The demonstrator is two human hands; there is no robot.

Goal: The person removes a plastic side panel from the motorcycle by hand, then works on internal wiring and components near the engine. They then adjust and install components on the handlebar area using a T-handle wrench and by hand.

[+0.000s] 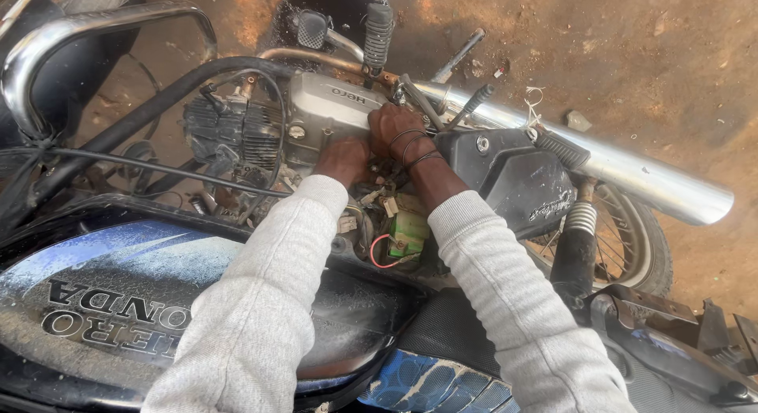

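A motorcycle lies across the view with its long axis running left to right: the dusty blue and black fuel tank [118, 294] sits near left, and the rear wheel [632, 247] is to the right. The silver engine case [324, 105] sits in the middle, just beyond the frame, its long side also running left to right.

Both hands reach over the bike in grey sleeves. The left hand [343, 159] presses against the near edge of the engine case, fingers curled out of sight, so I cannot tell whether it grips anything. The right hand [395, 129], with dark bands at its wrist, lies just beside it, touching the case's right end; its grasp is hidden too. The hands sit close together.

Below the wrists, a green part [410, 227] and a red wire [379, 251] show. The chrome exhaust pipe [616, 172] points to the right, above bare dirt ground [632, 50].
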